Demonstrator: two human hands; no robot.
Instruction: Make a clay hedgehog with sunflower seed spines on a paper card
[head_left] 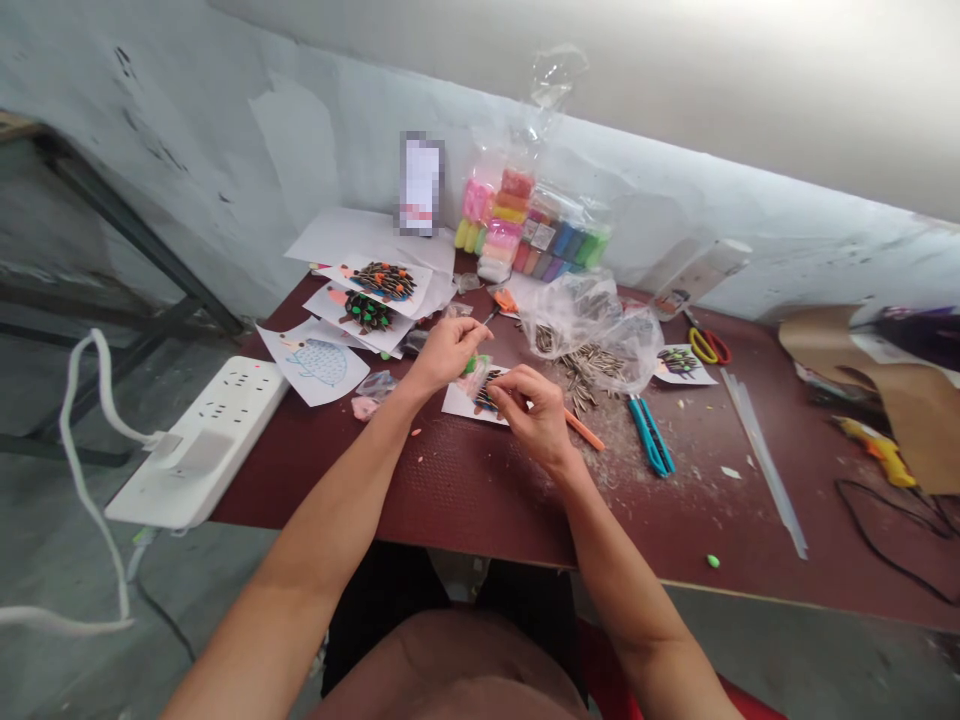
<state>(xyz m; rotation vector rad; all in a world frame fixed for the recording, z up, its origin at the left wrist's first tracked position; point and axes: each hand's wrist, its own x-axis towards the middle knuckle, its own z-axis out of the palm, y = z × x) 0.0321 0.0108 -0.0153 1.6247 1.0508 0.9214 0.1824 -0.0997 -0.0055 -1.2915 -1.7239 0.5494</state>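
Note:
A small white card (454,402) with a dark, spiky picture made of seed-like pieces lies on the dark red table between my hands. My left hand (450,352) hovers over the card's upper left, thumb and fingers pinched together; whatever they hold is too small to make out. Just below those fingertips is a bit of green clay (471,366) in clear wrap. My right hand (538,412) is closed in a pinch at the card's right part, fingertips touching the spiky picture, and anything in them is hidden. An orange stick-like tool (583,430) lies beside my right hand.
Striped seeds (589,370) spill from a clear plastic bag (637,345). Finished hedgehog cards (384,280) and a blue drawing (319,362) lie left, near a power strip (225,430). Right are a teal cutter (651,437), scissors (709,346), glue sticks (765,460) and a yellow glue gun (885,455).

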